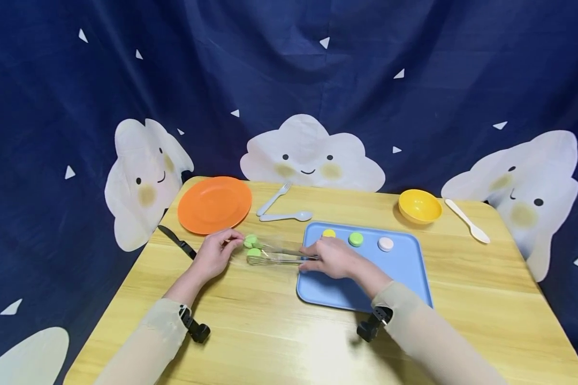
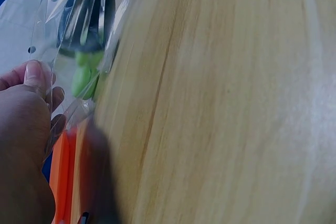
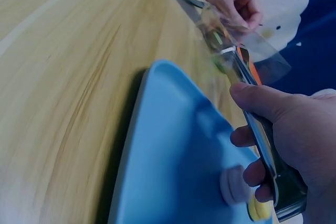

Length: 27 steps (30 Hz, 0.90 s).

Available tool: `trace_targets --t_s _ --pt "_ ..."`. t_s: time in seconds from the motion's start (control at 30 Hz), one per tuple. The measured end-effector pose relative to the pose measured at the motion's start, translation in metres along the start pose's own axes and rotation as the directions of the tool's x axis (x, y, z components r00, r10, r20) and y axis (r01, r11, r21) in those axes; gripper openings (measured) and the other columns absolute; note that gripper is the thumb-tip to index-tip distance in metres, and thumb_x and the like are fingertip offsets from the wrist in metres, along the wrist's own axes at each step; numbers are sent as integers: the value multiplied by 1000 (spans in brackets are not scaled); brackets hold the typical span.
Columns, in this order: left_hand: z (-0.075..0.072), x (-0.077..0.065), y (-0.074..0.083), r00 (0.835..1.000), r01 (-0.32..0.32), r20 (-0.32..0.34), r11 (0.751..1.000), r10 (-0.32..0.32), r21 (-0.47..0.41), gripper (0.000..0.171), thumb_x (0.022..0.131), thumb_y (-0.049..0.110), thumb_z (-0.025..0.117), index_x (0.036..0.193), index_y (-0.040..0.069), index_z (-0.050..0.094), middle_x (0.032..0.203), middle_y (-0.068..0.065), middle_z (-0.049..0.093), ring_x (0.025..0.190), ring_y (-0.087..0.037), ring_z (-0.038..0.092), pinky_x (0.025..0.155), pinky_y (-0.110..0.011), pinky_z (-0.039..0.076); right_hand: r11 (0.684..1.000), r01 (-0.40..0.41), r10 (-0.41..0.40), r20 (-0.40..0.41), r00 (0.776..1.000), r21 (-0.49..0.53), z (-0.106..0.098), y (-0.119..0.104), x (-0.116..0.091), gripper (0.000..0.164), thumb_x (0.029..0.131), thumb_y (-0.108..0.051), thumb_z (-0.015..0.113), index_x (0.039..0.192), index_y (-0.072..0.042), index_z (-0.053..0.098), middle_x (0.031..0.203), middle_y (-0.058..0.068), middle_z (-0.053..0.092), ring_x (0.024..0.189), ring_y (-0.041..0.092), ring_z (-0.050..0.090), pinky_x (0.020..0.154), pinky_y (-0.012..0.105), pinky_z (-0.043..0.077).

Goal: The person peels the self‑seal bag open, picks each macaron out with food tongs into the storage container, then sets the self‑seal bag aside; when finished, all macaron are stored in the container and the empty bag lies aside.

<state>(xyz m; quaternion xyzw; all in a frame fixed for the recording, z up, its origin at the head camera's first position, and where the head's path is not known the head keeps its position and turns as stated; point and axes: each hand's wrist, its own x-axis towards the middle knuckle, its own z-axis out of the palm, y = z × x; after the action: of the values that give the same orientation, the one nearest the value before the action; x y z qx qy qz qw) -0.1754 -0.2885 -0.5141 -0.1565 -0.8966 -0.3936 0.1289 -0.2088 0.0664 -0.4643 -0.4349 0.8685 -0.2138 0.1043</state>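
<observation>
My left hand [image 1: 214, 252] pinches the edge of a clear plastic bag [image 2: 44, 30] between thumb and fingers. Two green macarons [image 2: 83, 80] show in the bag near those fingers. In my right hand [image 1: 334, 256] I grip metal tongs [image 3: 254, 124], thumb on one side and fingers curled round the other. The tongs reach left into the bag, their tips at the macarons. Under my right hand lies a blue tray [image 1: 361, 283] bearing a yellow macaron [image 1: 328, 233], a green macaron [image 1: 356, 239] and a pale pink macaron [image 1: 386, 244].
An orange plate [image 1: 214, 203] lies at the back left, a black knife [image 1: 175, 240] by it. A grey fork [image 1: 274, 199] and grey spoon [image 1: 286, 216] lie behind the bag. Back right are a yellow bowl [image 1: 420, 206] and a white spoon [image 1: 467, 221].
</observation>
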Motion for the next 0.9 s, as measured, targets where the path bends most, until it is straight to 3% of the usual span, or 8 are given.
trace_targets --t_s 0.1,0.17,0.43,0.57,0.67,0.8,0.9 --pt "-1 -1 0 1000 9 1 1000 -9 4 5 99 10 74 103 13 76 104 2 75 96 -16 68 83 -41 56 1000 -17 17 -2 1000 16 -6 3 -11 46 101 -41 75 136 -11 73 124 7 75 52 5 36 50 28 34" --pt "-1 -2 -1 1000 11 2 1000 -11 7 5 99 11 74 103 12 76 104 2 75 97 -16 68 83 -42 56 999 -29 29 -9 1000 27 -11 5 -20 46 100 -40 75 135 -10 73 131 8 72 51 5 33 48 28 31" --pt "-1 -1 1 1000 19 18 1000 -19 9 4 100 13 74 104 12 76 105 2 75 97 -16 68 84 -42 56 999 -23 26 -72 997 34 -27 14 -61 44 99 -38 77 131 -8 75 124 8 75 63 4 55 56 28 42" --pt "0 -1 2 999 21 24 1000 -21 17 4 101 14 73 104 13 75 105 2 75 97 -17 68 84 -43 56 1000 -20 21 -130 991 5 -33 21 -83 42 99 -38 77 129 -8 77 122 6 76 87 11 72 62 30 52" --pt "-1 -2 3 999 27 26 999 -28 24 4 101 14 73 105 13 76 105 1 75 97 -17 68 84 -43 56 1000 -15 12 -174 985 -17 -37 26 -99 40 98 -37 79 125 -8 79 113 2 79 81 8 68 69 29 50" --pt "-1 -3 3 999 34 23 999 -34 30 4 101 13 73 104 13 76 105 1 76 96 -17 68 83 -43 56 999 -33 32 -197 980 -3 -45 34 -118 36 97 -34 81 123 -10 80 103 -2 79 66 5 46 62 27 40" --pt "0 -1 3 999 26 20 999 -26 35 5 101 12 72 104 14 76 104 1 76 95 -17 68 82 -41 55 998 -63 66 -205 977 24 -50 40 -135 37 97 -32 80 125 -8 79 111 3 78 76 4 59 62 25 47"
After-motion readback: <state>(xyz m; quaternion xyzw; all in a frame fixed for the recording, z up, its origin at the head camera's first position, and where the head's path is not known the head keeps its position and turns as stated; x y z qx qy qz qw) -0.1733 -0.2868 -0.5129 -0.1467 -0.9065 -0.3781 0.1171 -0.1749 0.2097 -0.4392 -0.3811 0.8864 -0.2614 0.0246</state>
